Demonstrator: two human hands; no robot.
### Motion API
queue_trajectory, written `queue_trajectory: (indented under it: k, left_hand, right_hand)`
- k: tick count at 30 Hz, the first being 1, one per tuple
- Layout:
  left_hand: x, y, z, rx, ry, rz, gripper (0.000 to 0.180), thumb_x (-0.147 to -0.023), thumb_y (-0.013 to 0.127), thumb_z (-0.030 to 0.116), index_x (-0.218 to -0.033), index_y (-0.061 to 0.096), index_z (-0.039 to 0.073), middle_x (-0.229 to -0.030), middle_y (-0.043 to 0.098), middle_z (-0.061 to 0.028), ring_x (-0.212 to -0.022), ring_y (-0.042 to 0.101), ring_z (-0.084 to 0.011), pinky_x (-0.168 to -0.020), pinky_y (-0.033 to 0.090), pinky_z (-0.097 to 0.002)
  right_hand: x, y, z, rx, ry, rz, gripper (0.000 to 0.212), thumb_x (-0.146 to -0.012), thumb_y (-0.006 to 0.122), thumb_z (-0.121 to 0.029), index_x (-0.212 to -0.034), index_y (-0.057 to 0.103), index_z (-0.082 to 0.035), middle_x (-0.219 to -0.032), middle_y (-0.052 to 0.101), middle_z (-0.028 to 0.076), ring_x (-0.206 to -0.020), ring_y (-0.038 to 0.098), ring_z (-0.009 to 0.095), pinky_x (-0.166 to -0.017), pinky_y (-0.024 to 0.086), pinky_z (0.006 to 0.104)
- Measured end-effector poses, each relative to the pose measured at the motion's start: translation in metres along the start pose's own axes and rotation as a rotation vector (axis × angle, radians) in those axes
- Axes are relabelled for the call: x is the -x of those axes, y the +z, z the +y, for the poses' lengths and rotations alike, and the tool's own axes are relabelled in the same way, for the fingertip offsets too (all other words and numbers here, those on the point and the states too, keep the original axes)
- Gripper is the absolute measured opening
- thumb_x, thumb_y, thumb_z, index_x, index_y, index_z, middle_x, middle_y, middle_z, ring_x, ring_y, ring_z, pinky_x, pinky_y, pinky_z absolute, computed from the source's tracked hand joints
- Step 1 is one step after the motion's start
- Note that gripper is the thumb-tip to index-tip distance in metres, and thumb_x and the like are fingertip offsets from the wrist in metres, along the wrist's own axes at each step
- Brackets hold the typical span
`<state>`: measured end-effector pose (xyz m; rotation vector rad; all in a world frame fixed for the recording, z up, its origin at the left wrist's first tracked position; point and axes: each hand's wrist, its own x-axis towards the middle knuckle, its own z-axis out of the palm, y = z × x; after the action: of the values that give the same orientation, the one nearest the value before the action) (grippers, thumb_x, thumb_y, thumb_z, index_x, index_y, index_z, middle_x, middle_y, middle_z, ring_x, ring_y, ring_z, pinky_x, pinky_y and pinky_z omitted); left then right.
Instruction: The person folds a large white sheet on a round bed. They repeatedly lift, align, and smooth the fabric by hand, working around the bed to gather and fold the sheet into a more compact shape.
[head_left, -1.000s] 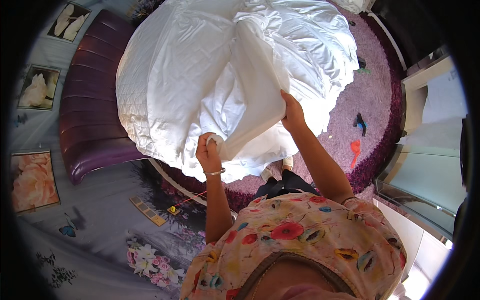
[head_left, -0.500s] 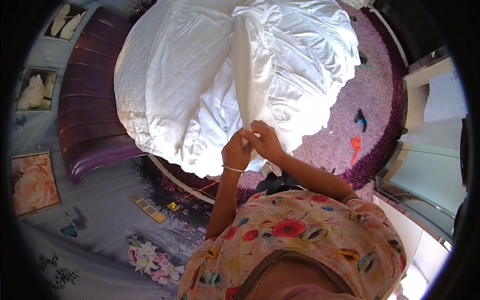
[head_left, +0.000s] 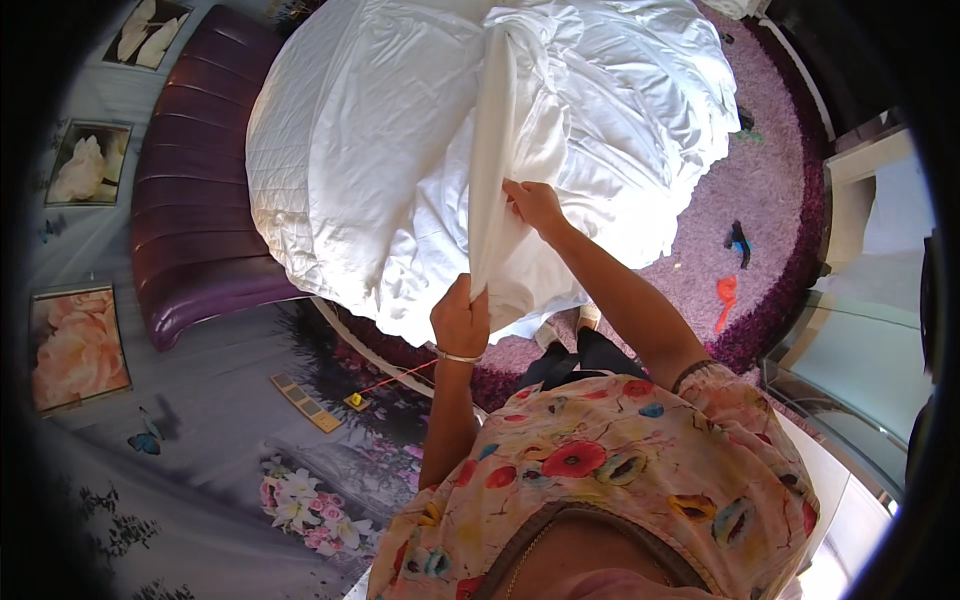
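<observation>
A white sheet (head_left: 400, 160), wrinkled, lies over a round bed. One strip of its cloth is pulled up into a taut fold running from the far side toward me. My left hand (head_left: 460, 318) is closed on the near end of that fold, close to the bed's near edge. Farther along, my right hand (head_left: 533, 207) pinches the fold's right side with thumb and fingers. Both forearms reach over the near edge of the bed, and a light bangle circles my left wrist.
A purple padded headboard (head_left: 195, 200) curves along the bed's left. Purple carpet (head_left: 765, 200) surrounds the bed, with a red item (head_left: 726, 300) and a black-and-blue item (head_left: 739, 245) lying on it. A glass-fronted cabinet (head_left: 850, 350) stands at right. Framed flower pictures (head_left: 80, 345) hang at left.
My hands were together at the near end of the fold. The right hand has moved away along it, while the left has stayed near that end and come slightly closer to me.
</observation>
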<state>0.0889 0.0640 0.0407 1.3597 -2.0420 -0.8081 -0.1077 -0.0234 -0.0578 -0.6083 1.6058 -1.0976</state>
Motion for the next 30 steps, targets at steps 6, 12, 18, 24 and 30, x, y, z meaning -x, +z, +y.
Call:
queue_trajectory:
  k: [6,12,18,24,30]
  left_hand:
    - [0.001,0.003,0.005,-0.019,0.017,0.006,0.008,-0.082,0.057,0.009,-0.083,0.055,0.001,-0.069,0.056,-0.0198,-0.062,0.056,-0.0386,-0.055,0.044,-0.042]
    - [0.002,0.005,0.006,-0.061,0.046,0.0,0.008,-0.081,0.057,0.009,-0.083,0.055,0.001,-0.07,0.055,-0.0192,-0.063,0.056,-0.0385,-0.056,0.044,-0.0424]
    - [-0.007,0.003,0.002,-0.075,0.129,0.13,0.01,-0.077,0.062,0.007,-0.077,0.055,0.0,-0.075,0.055,-0.0166,-0.068,0.056,-0.0363,-0.059,0.045,-0.0417]
    - [-0.019,0.012,-0.028,-0.194,0.051,0.307,0.018,-0.069,0.069,0.002,-0.077,0.052,0.001,-0.09,0.057,-0.0147,-0.081,0.057,-0.0315,-0.071,0.046,-0.0387]
    - [-0.06,0.051,-0.018,0.571,-0.004,0.082,0.023,-0.076,0.054,-0.003,-0.098,0.055,-0.001,-0.114,0.059,-0.0155,-0.104,0.057,-0.0229,-0.091,0.044,-0.032]
  right_hand:
    - [-0.025,0.006,0.012,-0.17,0.1,-0.05,0.031,-0.082,0.062,-0.029,-0.065,0.063,-0.002,-0.057,0.054,0.003,-0.047,0.045,0.013,-0.046,0.036,0.0283]
    - [-0.032,0.004,0.002,-0.344,0.171,-0.132,0.026,-0.077,0.066,-0.018,-0.061,0.058,0.0,-0.057,0.054,0.006,-0.046,0.046,0.014,-0.043,0.037,0.0282]
    - [-0.023,-0.015,0.003,-0.551,-0.05,0.063,0.016,-0.079,0.062,-0.013,-0.068,0.058,-0.001,-0.061,0.054,0.005,-0.052,0.048,0.012,-0.047,0.037,0.0265]
    - [0.05,-0.03,-0.018,-0.154,-0.668,0.174,0.009,-0.083,0.057,-0.006,-0.076,0.057,-0.001,-0.066,0.054,0.003,-0.061,0.052,0.015,-0.059,0.042,0.0278]
    - [0.099,-0.021,-0.017,0.399,-1.135,0.152,0.009,-0.07,0.064,-0.006,-0.077,0.058,-0.007,-0.093,0.06,0.007,-0.101,0.056,0.028,-0.087,0.037,0.0399]
